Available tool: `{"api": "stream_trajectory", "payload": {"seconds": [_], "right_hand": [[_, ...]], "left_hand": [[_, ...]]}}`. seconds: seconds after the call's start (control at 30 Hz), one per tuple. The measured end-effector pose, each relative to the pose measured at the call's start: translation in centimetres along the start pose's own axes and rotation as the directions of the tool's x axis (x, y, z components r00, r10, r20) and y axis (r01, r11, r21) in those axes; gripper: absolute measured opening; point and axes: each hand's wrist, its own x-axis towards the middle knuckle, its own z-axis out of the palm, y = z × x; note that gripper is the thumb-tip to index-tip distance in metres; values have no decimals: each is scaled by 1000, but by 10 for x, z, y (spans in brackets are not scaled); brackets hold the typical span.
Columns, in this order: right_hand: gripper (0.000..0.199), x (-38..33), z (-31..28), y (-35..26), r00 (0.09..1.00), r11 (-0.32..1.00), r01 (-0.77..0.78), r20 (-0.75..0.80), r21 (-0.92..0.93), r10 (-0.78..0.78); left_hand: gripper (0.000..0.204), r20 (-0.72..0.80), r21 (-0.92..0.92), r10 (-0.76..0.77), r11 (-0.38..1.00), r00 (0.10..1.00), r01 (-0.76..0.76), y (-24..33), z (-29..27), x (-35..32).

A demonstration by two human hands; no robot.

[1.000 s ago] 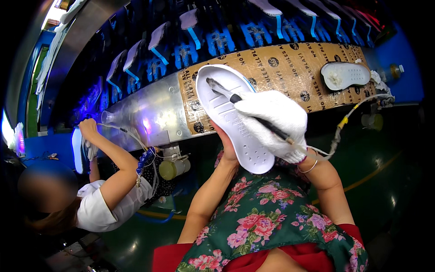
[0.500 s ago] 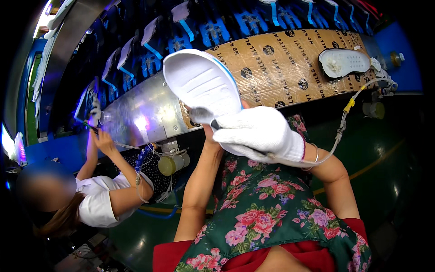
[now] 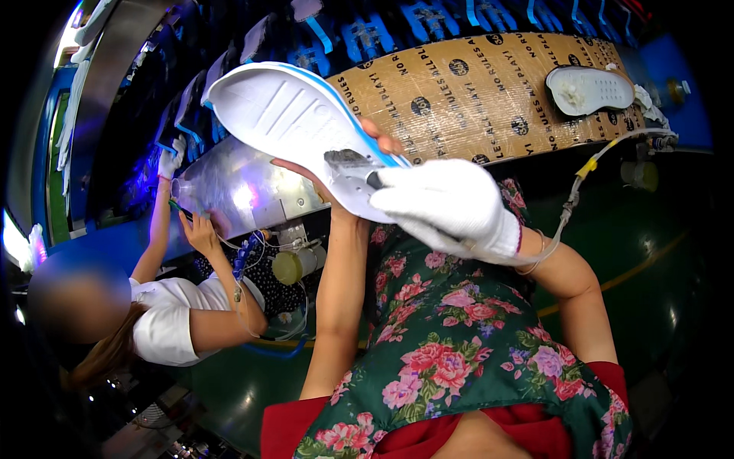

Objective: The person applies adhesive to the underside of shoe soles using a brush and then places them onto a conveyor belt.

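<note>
- Left hand [image 3: 348,164], bare, is raised in the upper centre of the frame; it sits under the white shoe sole [image 3: 294,126], fingertips showing past the sole's far edge, grip closed around the sole's narrow part
- Sole is tilted, broad end toward the upper left, pale grooved face toward the camera, a blue strip along its upper edge
- Right hand [image 3: 447,206] wears a white glove, centre of the frame, just right of the sole; its grip is closed on a small brush [image 3: 353,167]
- Brush head, grey bristles, lies against the sole's face near the narrow end; the handle is mostly hidden inside the glove
- Behind the hands, a cardboard-covered bench [image 3: 489,92] crosses the upper right of the frame; a second white sole [image 3: 590,89] lies flat on it, well apart from the held sole
- A thin cable with a yellow fitting [image 3: 587,164] hangs from the bench edge at the right
- A floral apron [image 3: 451,352] fills the lower centre
- Lower left: a co-worker in a white top [image 3: 164,329], one white-gloved hand [image 3: 170,162] lifted toward a shiny metal housing [image 3: 245,191]
- Row of blue holders [image 3: 367,34] along the top edge
</note>
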Motion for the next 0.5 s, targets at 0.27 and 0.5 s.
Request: {"api": "stream_trajectory", "payload": {"seconds": [0.27, 0.5], "right_hand": [[30, -7, -2, -1, 998, 991, -60, 10, 123, 59], [22, -12, 2, -7, 992, 930, -126, 70, 346, 108]], "left_hand": [[116, -25, 145, 241, 961, 970, -235, 16, -1, 14], [118, 75, 140, 173, 973, 982, -182, 32, -10, 20]]}}
